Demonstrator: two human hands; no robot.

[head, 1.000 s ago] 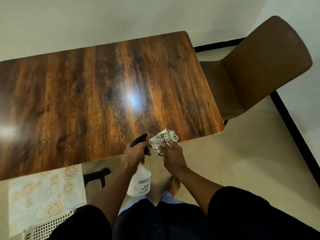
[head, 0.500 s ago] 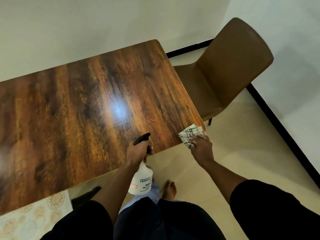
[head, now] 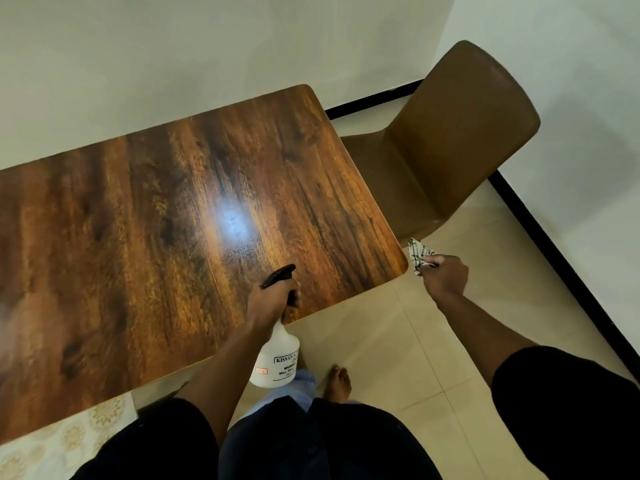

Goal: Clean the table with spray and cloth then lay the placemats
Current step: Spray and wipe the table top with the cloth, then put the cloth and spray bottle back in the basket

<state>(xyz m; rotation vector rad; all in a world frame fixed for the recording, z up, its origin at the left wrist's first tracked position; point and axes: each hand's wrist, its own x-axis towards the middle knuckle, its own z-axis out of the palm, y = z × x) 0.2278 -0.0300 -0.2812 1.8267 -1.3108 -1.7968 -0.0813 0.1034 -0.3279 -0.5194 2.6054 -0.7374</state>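
Since the earlier frame, right hand (head: 445,278) carried the checked cloth (head: 419,253) off the counter (head: 138,237) toward 3 o'clock, pinching it. Left hand (head: 273,301) grips the spray bottle (head: 277,358) at the near edge, nozzle toward 12 o'clock.

Placemat (head: 65,434) cut off bottom-left.

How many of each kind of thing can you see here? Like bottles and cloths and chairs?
Spray bottles: 1, the spray bottle in the left hand
Cloths: 1, the checked cloth in the right hand
Tables: 1, the wooden table
Chairs: 1, the brown chair
Placemats: 1 showing, the patterned placemat
Total: 5
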